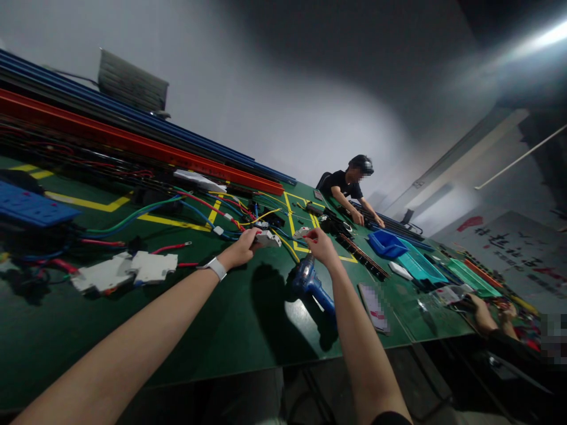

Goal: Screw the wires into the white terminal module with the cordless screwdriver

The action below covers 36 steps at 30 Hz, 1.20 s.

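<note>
My left hand (pixel 241 249), with a white band at the wrist, is closed on the end of a white circuit breaker (pixel 269 238) held over the green table. To its right, my right hand (pixel 322 247) is closed in a pinch; something small and red shows at the fingertips, too small to name. A second small white part (pixel 301 232) lies right beside those fingers. Below the right hand is a blue cordless drill (pixel 310 284), partly covered by the forearm. Blue, red, green and yellow wires (pixel 199 206) run behind the left hand.
White breakers (pixel 153 267) with red leads and a blue power strip (pixel 35 203) lie at left. Orange and blue rails (pixel 177 156) line the back. At right are a phone (pixel 374 307), a blue bin (pixel 386 244) and teal trays (pixel 420 261). Two co-workers' hands (pixel 485 316) (pixel 358 217) are nearby.
</note>
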Available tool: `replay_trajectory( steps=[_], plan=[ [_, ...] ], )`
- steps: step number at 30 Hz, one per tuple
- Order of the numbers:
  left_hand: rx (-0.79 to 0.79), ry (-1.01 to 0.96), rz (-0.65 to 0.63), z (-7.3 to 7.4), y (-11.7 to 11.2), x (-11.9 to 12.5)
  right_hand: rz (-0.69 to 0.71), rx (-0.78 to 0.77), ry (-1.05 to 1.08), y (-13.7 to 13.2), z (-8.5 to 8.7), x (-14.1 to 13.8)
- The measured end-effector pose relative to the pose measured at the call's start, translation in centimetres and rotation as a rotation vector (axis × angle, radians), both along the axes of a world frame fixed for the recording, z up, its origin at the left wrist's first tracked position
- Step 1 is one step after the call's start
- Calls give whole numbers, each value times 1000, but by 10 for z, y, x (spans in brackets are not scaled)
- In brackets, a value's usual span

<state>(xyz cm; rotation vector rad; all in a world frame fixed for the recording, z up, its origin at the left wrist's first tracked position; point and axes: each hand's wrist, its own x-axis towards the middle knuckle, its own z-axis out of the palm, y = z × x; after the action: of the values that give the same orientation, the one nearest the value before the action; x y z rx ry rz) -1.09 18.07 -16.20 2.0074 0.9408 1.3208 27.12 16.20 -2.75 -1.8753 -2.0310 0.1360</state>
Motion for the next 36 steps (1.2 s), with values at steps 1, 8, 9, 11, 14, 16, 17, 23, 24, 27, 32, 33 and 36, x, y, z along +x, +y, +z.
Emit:
replay_trajectory(
  steps=[1, 8, 9, 11, 14, 16, 17, 23, 24, 27, 32, 33, 36],
  plan=[
    [-4, -3, 4, 0, 0, 0, -67, -27, -28, 8, -2, 15],
    [-25, -60, 7, 2, 0, 0, -243, -303, -187, 42, -35, 79],
    [-26, -72, 1, 3, 0, 0, -255, -323, -203, 47, -39, 83],
    [-23, -105, -37, 6, 0, -1, -282, -322, -234, 55, -47, 89],
    [-4, -162, -117, 11, -3, -2, -320, -279, -268, 65, -58, 93],
    [15, -170, -129, 13, -5, -2, -338, -264, -281, 68, -66, 93],
    [19, -166, -122, 14, -5, -2, -347, -256, -288, 68, -70, 93],
    [-37, -231, -143, 10, -1, -1, -373, -205, -325, 67, -77, 95],
    [-54, -260, -159, 10, 0, -1, -374, -212, -329, 68, -77, 95],
    [-102, -334, -193, 10, 1, 0, -372, -241, -340, 70, -74, 96],
    [-171, -364, -198, 13, -1, -1, -353, -292, -323, 67, -74, 96],
    [-182, -369, -199, 13, -2, -2, -347, -303, -311, 66, -73, 97],
    [-193, -387, -213, 14, -2, -4, -310, -318, -249, 61, -71, 98]
  ],
)
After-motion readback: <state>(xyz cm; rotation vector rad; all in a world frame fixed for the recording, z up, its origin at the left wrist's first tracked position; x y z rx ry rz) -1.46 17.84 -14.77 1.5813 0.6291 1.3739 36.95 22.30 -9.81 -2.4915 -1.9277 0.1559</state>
